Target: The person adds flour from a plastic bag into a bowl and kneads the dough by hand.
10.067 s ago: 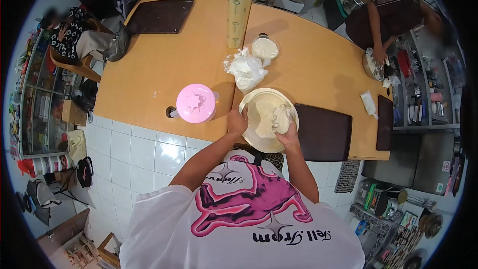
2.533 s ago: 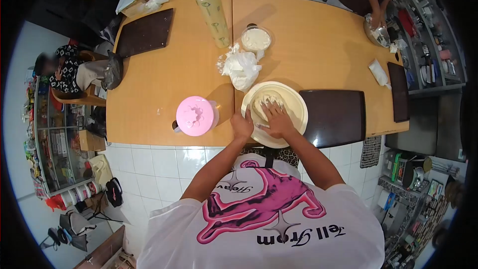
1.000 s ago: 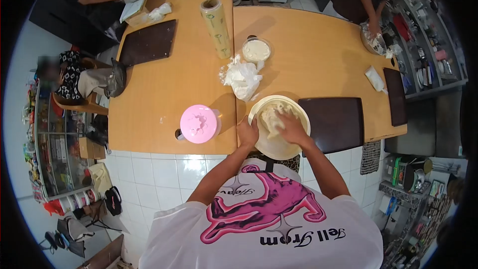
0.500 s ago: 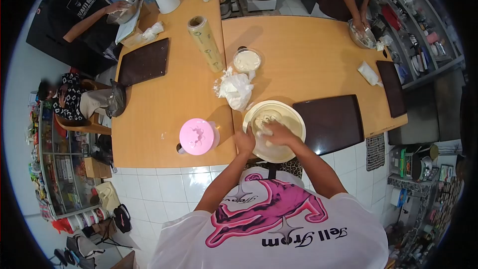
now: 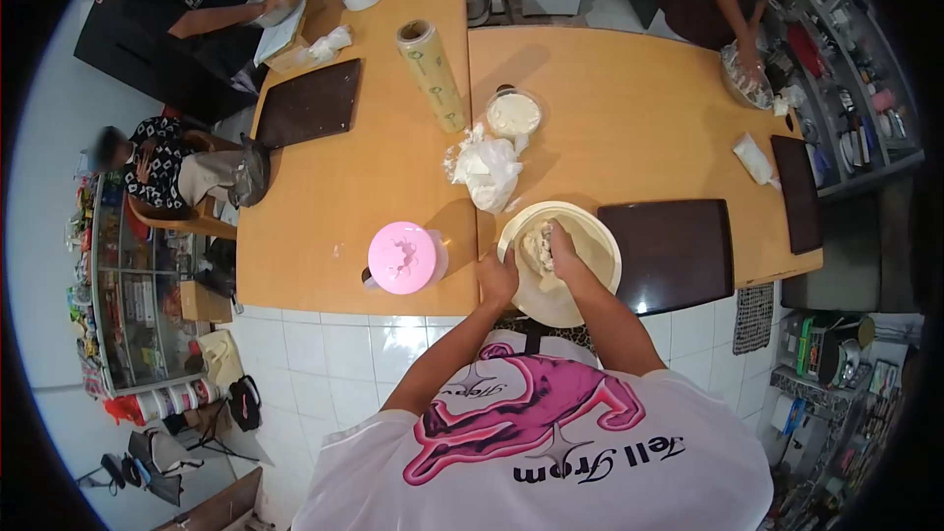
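Observation:
A large cream-coloured mixing bowl (image 5: 607,254) stands at the front edge of the table before me. My left hand (image 5: 499,278) grips its left rim, thumb at the edge. Inside the bowl, my right hand (image 5: 563,252) presses into a lumpy pale dough (image 5: 537,246) against the far left wall, fingers curled into it and partly hidden. Just beyond the bowl lies an open plastic bag of white flour (image 5: 489,174), with some powder spilled beside it. Behind that sits a clear tub of white powder (image 5: 514,114).
A dark tray (image 5: 669,251) lies right of the bowl; a pink-lidded jug (image 5: 402,259) stands left. Farther back are a roll of plastic wrap (image 5: 431,74) and another dark tray (image 5: 311,103). Two people work at bowls across the table; another person sits at left.
My right hand has moved deeper toward the far side of the bowl and pushed into the dough. My left hand stays on the rim. The whole view has shifted slightly.

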Demonstrator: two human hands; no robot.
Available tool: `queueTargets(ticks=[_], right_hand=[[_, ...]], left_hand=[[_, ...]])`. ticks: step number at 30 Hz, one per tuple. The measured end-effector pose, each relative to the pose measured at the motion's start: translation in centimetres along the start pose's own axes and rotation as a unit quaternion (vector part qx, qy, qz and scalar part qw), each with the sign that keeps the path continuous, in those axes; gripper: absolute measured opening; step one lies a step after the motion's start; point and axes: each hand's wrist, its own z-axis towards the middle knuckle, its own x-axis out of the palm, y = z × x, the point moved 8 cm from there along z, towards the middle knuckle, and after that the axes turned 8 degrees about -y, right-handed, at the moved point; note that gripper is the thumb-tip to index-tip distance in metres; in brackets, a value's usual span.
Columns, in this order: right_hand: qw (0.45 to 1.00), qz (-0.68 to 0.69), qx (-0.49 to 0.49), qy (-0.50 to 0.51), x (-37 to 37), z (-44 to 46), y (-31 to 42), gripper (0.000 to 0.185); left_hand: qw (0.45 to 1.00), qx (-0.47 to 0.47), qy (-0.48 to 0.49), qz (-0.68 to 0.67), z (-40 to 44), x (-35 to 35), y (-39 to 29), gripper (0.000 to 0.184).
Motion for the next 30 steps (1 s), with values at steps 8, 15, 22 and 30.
queueTargets(ticks=[8,15,22,30], right_hand=[[0.986,0.095,0.022,0.134,0.6,0.6,-1.1,0.044],[0.899,0.318,0.081,0.290,-1.1,-8.4,3.6,0.044],[0.777,-0.366,-0.507,0.068,-3.1,-12.4,10.3,0.032],[0.969,-0.018,-0.074,0.234,0.3,-6.0,1.7,0.026]], left_hand=[[0.999,-0.013,-0.012,-0.034,0.3,-0.5,-1.2,0.027],[0.999,0.021,-0.026,-0.010,0.2,-0.6,-2.4,0.029],[0.999,-0.002,0.005,0.037,0.3,-0.6,-2.0,0.031],[1.000,-0.016,0.022,-0.008,0.7,-0.2,0.5,0.028]])
